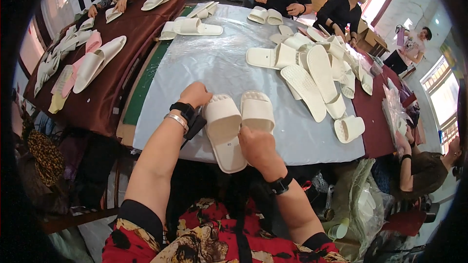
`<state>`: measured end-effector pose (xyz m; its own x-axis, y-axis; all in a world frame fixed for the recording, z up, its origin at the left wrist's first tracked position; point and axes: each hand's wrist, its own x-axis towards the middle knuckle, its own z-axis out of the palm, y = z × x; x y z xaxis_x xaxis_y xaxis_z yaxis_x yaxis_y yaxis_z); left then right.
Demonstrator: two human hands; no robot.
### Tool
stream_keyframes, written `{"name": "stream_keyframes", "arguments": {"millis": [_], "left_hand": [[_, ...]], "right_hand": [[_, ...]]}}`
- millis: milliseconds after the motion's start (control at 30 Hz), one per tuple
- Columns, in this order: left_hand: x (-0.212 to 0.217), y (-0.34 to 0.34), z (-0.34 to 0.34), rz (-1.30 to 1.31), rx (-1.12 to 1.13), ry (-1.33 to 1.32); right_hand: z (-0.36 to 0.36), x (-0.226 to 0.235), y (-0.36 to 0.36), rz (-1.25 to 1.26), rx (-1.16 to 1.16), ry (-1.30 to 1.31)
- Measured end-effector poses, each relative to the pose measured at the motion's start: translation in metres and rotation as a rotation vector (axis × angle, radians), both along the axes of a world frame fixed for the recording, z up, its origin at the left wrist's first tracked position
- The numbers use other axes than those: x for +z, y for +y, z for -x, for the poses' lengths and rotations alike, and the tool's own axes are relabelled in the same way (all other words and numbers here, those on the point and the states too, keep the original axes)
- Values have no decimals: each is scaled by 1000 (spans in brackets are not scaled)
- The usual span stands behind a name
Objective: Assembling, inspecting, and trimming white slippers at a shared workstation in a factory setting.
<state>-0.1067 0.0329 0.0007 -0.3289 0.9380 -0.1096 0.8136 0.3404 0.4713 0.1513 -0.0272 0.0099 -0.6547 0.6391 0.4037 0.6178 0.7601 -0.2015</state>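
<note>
Two cream slide slippers lie side by side at the table's near edge, toes pointing away from me. My left hand [196, 95] is curled at the outer toe side of the left slipper [224, 117], its fingertips partly hidden against it. Over the rear of the right slipper [257, 112], my right hand [259, 149] is closed, covering most of its heel part. The left slipper's heel reaches past the table edge. A black flat piece [195, 127] hangs by my left wrist, next to the slipper.
A heap of cream slippers [312, 68] covers the table's right side, with a lone slipper [349, 129] nearer me. More slippers [197, 26] lie at the far left of the plastic-covered table [165, 78]. A brown-covered table [112, 97] stands left. Several people work around.
</note>
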Motion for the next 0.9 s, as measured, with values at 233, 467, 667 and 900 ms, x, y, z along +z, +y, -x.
{"name": "stream_keyframes", "arguments": {"millis": [233,467,667,900], "left_hand": [[-15,5,9,-76,-22,-66],[-9,8,7,17,-70,11],[-24,7,20,-130,-57,-136],[1,6,-10,-227,-167,-679]], "right_hand": [[9,31,-29,129,291,172],[12,28,-34,72,533,249],[6,32,-31,194,450,170],[4,46,-23,5,307,600]]}}
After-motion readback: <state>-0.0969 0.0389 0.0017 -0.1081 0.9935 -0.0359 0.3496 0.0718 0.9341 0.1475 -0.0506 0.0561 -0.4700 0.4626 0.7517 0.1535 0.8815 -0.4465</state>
